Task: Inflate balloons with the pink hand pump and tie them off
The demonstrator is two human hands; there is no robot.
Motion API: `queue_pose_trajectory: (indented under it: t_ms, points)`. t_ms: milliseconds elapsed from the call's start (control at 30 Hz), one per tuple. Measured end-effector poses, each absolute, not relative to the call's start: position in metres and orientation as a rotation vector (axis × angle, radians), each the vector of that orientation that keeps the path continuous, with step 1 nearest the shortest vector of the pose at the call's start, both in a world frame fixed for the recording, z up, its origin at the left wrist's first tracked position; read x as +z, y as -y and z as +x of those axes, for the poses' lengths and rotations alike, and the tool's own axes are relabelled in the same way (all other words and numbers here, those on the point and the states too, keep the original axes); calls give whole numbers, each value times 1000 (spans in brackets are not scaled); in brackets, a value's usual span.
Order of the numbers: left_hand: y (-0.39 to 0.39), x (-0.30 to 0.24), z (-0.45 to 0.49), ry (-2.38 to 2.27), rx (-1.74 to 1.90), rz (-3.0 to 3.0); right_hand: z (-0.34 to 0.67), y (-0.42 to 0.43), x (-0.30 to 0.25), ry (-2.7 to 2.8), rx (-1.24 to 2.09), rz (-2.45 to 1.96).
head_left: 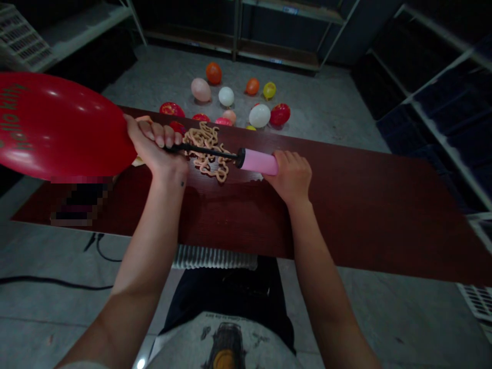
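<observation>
A large red balloon point(69, 125) with green lettering bulges out on the left, its narrow end at my left hand point(156, 146). That hand is closed around the balloon's neck and the black end of a balloon pump. My right hand point(290, 174) grips the pump's pink barrel point(259, 161). Between my hands stretches the pump's thin black rod point(207, 150), drawn well out of the barrel. Under the rod, a heap of wavy beige strips point(203, 137) lies on the dark red table point(365, 205). My fingers hide the balloon's mouth.
Several balloons, among them a white one point(259, 116) and an orange one point(213, 74), lie on the floor beyond the table. A blurred dark object point(82, 200) rests at the table's left. Shelves point(277, 48) stand at the back and sides. A black cable point(57, 282) crosses the floor.
</observation>
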State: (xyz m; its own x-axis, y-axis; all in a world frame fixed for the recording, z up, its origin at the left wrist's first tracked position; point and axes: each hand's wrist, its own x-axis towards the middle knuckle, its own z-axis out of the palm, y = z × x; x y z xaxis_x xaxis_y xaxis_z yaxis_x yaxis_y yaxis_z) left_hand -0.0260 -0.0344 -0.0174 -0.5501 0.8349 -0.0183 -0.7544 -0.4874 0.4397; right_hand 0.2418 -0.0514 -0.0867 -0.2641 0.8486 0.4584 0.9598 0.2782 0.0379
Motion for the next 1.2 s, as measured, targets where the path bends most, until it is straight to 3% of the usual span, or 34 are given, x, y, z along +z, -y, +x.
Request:
queue_pose_trajectory:
  t_ms: [567, 1200]
  points:
    - [36, -38, 42, -711, 1899, 356, 211, 64, -88, 2291, -201, -1652]
    - [19, -39, -16, -684, 2021, 181, 223, 56, -90, 2259, -587, -1562]
